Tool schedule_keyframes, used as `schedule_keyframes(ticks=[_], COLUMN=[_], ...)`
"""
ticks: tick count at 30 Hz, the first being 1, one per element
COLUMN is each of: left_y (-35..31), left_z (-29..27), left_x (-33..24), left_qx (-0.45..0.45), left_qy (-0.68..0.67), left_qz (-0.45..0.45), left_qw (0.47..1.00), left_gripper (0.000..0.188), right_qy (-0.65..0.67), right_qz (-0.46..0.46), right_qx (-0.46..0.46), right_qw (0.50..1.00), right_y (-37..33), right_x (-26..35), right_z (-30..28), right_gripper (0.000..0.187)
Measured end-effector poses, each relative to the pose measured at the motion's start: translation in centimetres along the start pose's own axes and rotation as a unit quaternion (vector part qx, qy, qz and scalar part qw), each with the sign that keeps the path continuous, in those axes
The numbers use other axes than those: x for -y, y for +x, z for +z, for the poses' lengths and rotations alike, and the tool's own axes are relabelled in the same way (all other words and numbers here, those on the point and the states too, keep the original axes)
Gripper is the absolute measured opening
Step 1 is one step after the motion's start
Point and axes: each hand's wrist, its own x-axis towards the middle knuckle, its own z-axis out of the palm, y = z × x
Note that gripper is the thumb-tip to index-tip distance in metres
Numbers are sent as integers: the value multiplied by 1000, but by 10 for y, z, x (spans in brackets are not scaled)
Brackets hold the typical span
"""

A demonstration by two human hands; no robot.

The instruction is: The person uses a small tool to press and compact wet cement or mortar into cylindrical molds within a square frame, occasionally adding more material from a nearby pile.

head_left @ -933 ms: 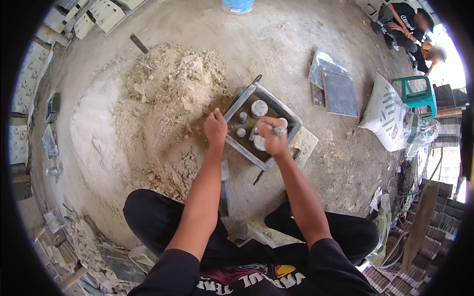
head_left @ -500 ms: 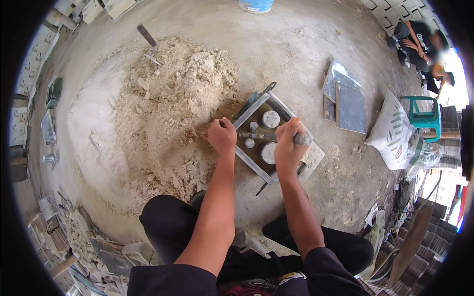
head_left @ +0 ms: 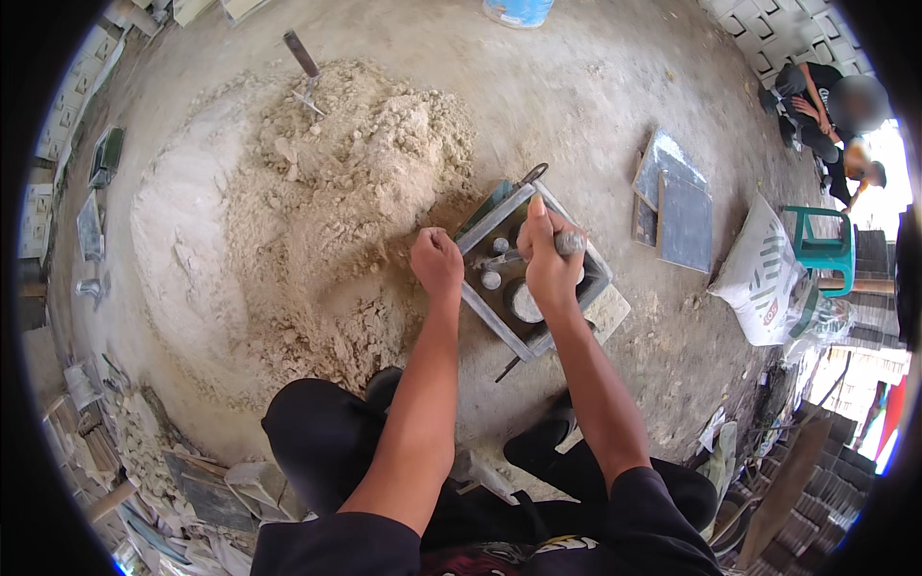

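Observation:
A square grey moulding frame (head_left: 497, 322) sits on the ground with one corner toward me. Inside it lie round pale pieces, among them a large disc (head_left: 525, 302) and two small knobs (head_left: 491, 279). Over the frame's right half, my right hand (head_left: 549, 254) is closed round a hand tool (head_left: 570, 242) with a thick, rounded grey handle; its thumb points away from me. The tool's working end is mostly hidden by the hand. At the frame's left corner my left hand (head_left: 437, 261) forms a fist, and whatever it may hold is hidden.
Left of the frame rises a heap of sand (head_left: 365, 163), with a trowel (head_left: 304, 67) stuck in its far side. Flat boards (head_left: 684, 221), a white sack (head_left: 756, 274) and a green stool (head_left: 823, 252) stand to the right. A blue bucket (head_left: 519, 12) is far ahead; two people sit far right.
My right hand has moved slightly away from me and left, turning so its thumb now points forward along the tool. My left fist stays at the frame's left corner.

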Motion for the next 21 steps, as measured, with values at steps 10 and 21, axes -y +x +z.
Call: schedule_keyframes(ticks=[10,21], left_y=[-5,0], left_z=[7,-2], left_x=[4,-1], left_qx=[4,35], left_qy=[-26,37], left_qz=[10,37], left_qw=[1000,998], left_gripper=[22,25], right_qy=[-91,119], right_qz=[-61,-114], right_qx=[34,-116], right_qw=[993,979], right_y=[-22,-36], right_x=[-21,47], right_z=[11,-15], right_gripper=[43,42])
